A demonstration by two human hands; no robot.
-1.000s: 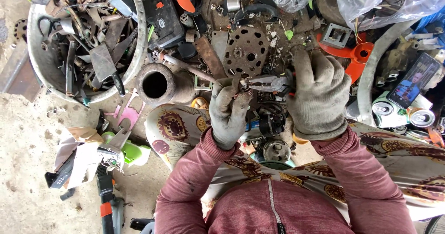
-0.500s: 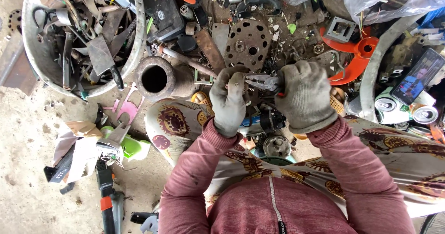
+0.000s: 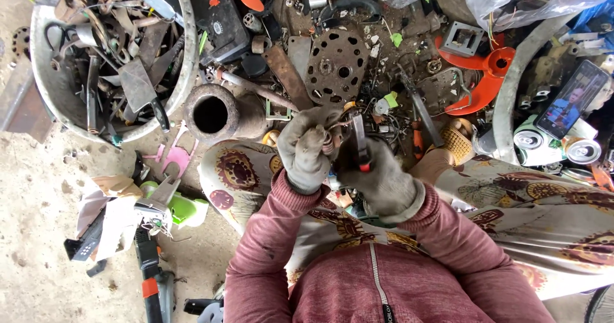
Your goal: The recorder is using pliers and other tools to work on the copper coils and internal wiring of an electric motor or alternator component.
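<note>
I am drawing both hands closer: left hand [image 3: 306, 150] is gripping a small wire coil [image 3: 329, 145], right hand [image 3: 377, 176] is clamping red-handled pliers [image 3: 359, 145].

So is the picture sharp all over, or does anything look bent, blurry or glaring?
Head view: even daylight with soft shadows and no strong glare. Wide lens bends the edges, so the metal tub curves. The gloved left hand and right hand, holding pliers, are slightly soft. The phone screen glows bright.
</note>
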